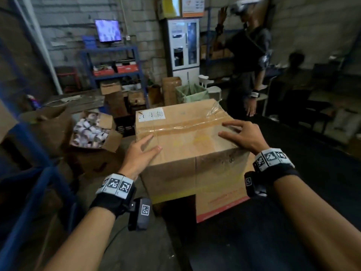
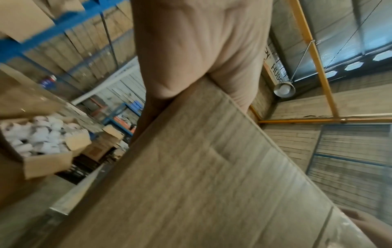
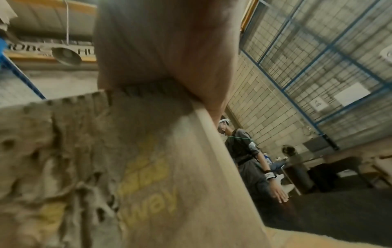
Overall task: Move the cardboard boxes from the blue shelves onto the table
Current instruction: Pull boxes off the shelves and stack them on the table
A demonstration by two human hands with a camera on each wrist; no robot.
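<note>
A large taped cardboard box (image 1: 187, 153) stands at the near left corner of the dark table (image 1: 293, 222), its left part jutting past the table's edge. My left hand (image 1: 140, 153) lies over the box's near left top corner, thumb and one finger straight on the lid, the other fingers hidden down the side. My right hand (image 1: 244, 133) rests flat on the lid's right side, fingers spread. The left wrist view shows the palm (image 2: 201, 42) against the box's edge (image 2: 212, 184). In the right wrist view the palm (image 3: 165, 42) presses the worn box (image 3: 148, 167).
The blue shelf frame (image 1: 29, 192) runs along my left. An open carton of white rolls (image 1: 91, 130) sits beside it on the floor. Another person (image 1: 248, 61) stands at the table's far side. More cartons and a green-lined bin (image 1: 192, 92) crowd the back.
</note>
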